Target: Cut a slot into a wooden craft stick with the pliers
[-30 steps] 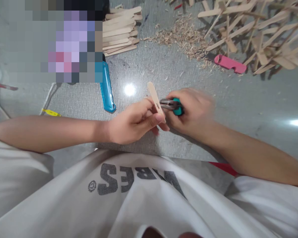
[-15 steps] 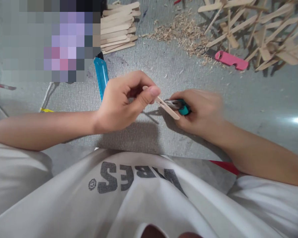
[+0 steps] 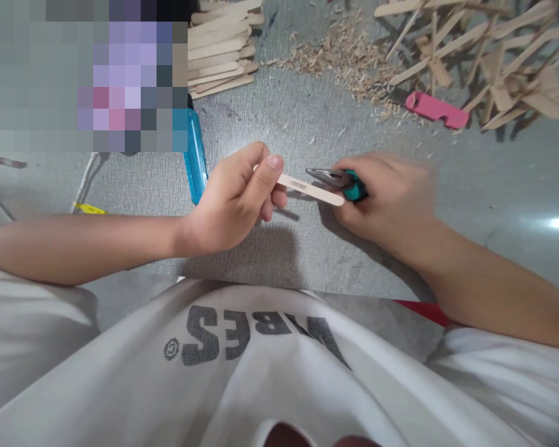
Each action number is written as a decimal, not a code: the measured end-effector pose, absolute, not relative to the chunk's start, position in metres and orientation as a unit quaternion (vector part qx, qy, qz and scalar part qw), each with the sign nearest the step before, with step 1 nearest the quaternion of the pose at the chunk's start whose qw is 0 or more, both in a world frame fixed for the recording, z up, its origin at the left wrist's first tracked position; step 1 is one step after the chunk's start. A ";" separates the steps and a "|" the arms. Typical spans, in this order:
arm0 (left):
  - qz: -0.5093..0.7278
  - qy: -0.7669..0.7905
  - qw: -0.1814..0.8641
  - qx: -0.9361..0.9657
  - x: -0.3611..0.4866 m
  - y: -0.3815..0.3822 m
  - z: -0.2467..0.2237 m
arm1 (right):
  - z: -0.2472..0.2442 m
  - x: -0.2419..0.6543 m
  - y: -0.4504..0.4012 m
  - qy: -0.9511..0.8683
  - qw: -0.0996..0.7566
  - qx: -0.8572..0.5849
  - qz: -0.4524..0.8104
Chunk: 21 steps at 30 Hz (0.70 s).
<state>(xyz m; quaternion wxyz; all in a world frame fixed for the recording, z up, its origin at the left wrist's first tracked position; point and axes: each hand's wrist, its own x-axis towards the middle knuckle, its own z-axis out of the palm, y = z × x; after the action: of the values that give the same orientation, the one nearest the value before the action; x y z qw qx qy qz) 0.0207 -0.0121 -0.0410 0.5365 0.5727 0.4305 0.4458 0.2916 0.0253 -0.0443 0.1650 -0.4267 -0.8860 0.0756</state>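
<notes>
Between thumb and fingers, my left hand (image 3: 242,198) pinches a wooden craft stick (image 3: 323,193) that points right and slightly down. A small dark slot or mark shows on the stick's face. My right hand (image 3: 386,195) is wrapped round a pair of pliers (image 3: 333,178) with teal handles and slim metal jaws. The jaws point left, just above the stick and apart from its slot. Most of the pliers' handles are hidden in my palm. A blue cutter knife (image 3: 195,158) lies on the table just beyond my left wrist.
A stack of craft sticks (image 3: 221,53) lies at the back. Wood shavings (image 3: 349,59) are spread right of it, beside a pink folding cutter (image 3: 438,110). Joined craft sticks (image 3: 498,62) form a pile at the back right. A cable with a yellow tag (image 3: 90,209) lies at left.
The pliers' jaws have come away from the stick as my right hand shifted right and up. The stick has turned flatter, with its slotted face up, and my left hand moved slightly left.
</notes>
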 end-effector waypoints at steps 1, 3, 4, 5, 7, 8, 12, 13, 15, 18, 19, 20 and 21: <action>0.451 0.434 0.529 0.573 0.021 -0.013 -0.040 | -0.045 0.292 0.026 -0.887 0.159 -0.428 0.073; 0.461 0.443 0.515 0.571 0.022 -0.014 -0.039 | -0.046 0.291 0.026 -0.890 0.164 -0.420 0.072; 0.463 0.444 0.511 0.572 0.022 -0.014 -0.039 | -0.046 0.290 0.026 -0.891 0.170 -0.414 0.074; 0.462 0.445 0.509 0.574 0.023 -0.015 -0.040 | -0.047 0.289 0.026 -0.893 0.177 -0.407 0.076; 0.453 0.450 0.508 0.579 0.022 -0.016 -0.043 | -0.047 0.288 0.025 -0.896 0.201 -0.388 0.075; 0.448 0.452 0.507 0.582 0.022 -0.016 -0.045 | -0.046 0.288 0.024 -0.897 0.208 -0.382 0.076; 0.445 0.447 0.497 0.595 0.023 -0.018 -0.050 | -0.033 0.287 0.023 -0.900 0.154 -0.390 0.120; 0.449 0.443 0.496 0.597 0.023 -0.017 -0.052 | -0.029 0.286 0.022 -0.897 0.130 -0.398 0.138; 0.461 0.433 0.494 0.597 0.024 -0.017 -0.054 | -0.020 0.285 0.022 -0.891 0.095 -0.409 0.171; 0.484 0.420 0.484 0.596 0.025 -0.015 -0.055 | -0.012 0.284 0.021 -0.885 0.072 -0.412 0.206; 0.489 0.419 0.481 0.595 0.026 -0.015 -0.055 | -0.011 0.284 0.021 -0.884 0.072 -0.410 0.213; 0.491 0.418 0.479 0.596 0.026 -0.015 -0.054 | -0.009 0.284 0.021 -0.883 0.074 -0.406 0.222; 0.491 0.418 0.478 0.597 0.025 -0.015 -0.054 | -0.008 0.284 0.021 -0.882 0.074 -0.403 0.233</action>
<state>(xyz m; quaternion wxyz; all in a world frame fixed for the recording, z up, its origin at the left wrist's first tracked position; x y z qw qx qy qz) 0.0255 -0.0150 -0.0536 0.4782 0.5965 0.4182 0.4906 0.2838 0.0210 -0.0080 0.0737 -0.4033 -0.8817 0.2334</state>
